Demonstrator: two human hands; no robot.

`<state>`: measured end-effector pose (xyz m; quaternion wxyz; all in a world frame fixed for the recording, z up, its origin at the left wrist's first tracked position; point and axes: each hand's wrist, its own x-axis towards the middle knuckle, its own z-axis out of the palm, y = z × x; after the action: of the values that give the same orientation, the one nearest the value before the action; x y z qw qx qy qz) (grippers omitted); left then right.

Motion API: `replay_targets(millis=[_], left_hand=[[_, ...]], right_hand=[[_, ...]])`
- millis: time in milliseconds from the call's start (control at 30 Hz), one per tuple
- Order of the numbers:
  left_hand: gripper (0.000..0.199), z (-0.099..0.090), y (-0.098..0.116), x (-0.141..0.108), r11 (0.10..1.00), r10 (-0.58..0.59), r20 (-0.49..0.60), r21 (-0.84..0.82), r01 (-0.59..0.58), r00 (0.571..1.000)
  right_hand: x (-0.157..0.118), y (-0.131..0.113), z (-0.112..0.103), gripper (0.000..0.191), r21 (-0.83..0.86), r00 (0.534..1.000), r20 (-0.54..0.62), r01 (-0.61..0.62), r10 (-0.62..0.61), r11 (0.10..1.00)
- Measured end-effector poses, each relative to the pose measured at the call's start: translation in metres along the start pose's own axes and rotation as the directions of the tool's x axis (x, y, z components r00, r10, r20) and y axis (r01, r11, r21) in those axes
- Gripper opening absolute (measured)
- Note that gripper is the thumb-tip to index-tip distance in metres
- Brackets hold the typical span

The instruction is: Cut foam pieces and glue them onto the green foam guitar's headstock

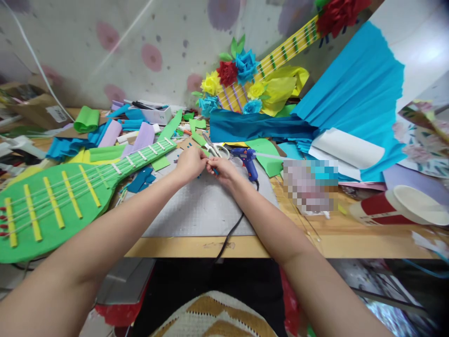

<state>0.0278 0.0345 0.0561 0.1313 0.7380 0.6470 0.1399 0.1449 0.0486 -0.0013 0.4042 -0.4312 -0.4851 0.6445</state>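
A wooden table point(168, 248) carries everything, with a green paper guitar point(105, 182) lying at left. Behind it, an open cardboard box point(44, 112) holds a jumble too blurred to name. At right stands a red-and-white cup point(377, 208), its contents indistinguishable. Farther back, a small white box point(159, 115) contains dark, pen-like tools. Over the grey mat point(196, 215), the left hand point(190, 164) and right hand point(222, 169) meet at pinched fingertips; the right grips a small blue piece point(215, 172), while the left's hold, if any, cannot be told.
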Motion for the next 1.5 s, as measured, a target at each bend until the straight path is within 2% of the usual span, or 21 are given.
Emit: replay_targets(millis=[167, 300, 433, 533, 633, 767, 833, 933, 1033, 1200, 1367, 1500], left_hand=[[0.025, 0.001, -0.003, 0.001, 0.998, 0.019, -0.006, 0.055, -0.019, 1.0], [0.026, -0.002, -0.012, 0.002, 0.998, 0.01, -0.054, 0.055, -0.007, 0.998], [0.025, -0.003, -0.018, 0.001, 0.998, 0.016, -0.058, 0.06, -0.012, 0.998], [0.025, 0.0, -0.017, -0.001, 0.994, 0.02, -0.058, 0.105, -0.014, 0.998], [0.025, 0.004, -0.015, -0.001, 0.992, 0.042, -0.011, 0.123, -0.041, 0.999], [0.027, 0.003, -0.015, 0.0, 0.99, 0.034, -0.007, 0.14, -0.033, 0.999], [0.027, 0.001, -0.015, 0.0, 0.989, 0.013, 0.0, 0.144, -0.013, 1.0], [0.028, -0.001, -0.016, 0.0, 0.99, 0.017, 0.011, 0.137, -0.018, 1.0], [0.028, -0.001, -0.017, 0.0, 0.989, 0.033, 0.013, 0.145, -0.035, 0.999], [0.025, 0.0, -0.015, -0.002, 0.988, 0.044, 0.059, 0.148, -0.052, 0.997], [0.027, 0.002, -0.016, -0.003, 0.987, 0.049, 0.051, 0.152, -0.057, 0.997], [0.027, 0.004, -0.019, -0.002, 0.979, 0.111, 0.08, 0.161, -0.122, 0.991]], right_hand=[[-0.001, -0.001, 0.002, 0.019, -0.048, 0.999, -0.027, -0.023, 0.022, 0.999], [-0.006, -0.006, 0.001, 0.009, -0.187, 0.995, -0.071, -0.081, 0.068, 0.979], [-0.012, -0.01, 0.001, 0.013, -0.331, 0.999, -0.043, -0.024, 0.01, 0.943], [-0.012, -0.011, 0.004, 0.015, -0.356, 0.999, -0.043, 0.005, -0.022, 0.934], [-0.01, -0.01, 0.006, 0.016, -0.378, 0.997, -0.069, -0.005, -0.023, 0.926], [-0.009, -0.012, -0.005, 0.01, -0.388, 0.999, 0.028, -0.012, 0.024, 0.922], [-0.01, -0.016, -0.016, 0.017, -0.387, 0.992, 0.082, -0.058, 0.097, 0.92], [-0.013, -0.023, -0.031, 0.03, -0.398, 0.967, 0.163, -0.117, 0.195, 0.91], [-0.016, -0.027, -0.036, 0.03, -0.425, 0.935, 0.256, -0.12, 0.247, 0.897], [-0.018, -0.027, -0.029, 0.024, -0.462, 0.948, 0.217, -0.109, 0.231, 0.88], [-0.017, -0.022, -0.023, 0.02, -0.509, 0.944, 0.245, -0.067, 0.219, 0.858], [-0.012, -0.017, -0.023, 0.011, -0.518, 0.972, 0.188, -0.023, 0.14, 0.855]])
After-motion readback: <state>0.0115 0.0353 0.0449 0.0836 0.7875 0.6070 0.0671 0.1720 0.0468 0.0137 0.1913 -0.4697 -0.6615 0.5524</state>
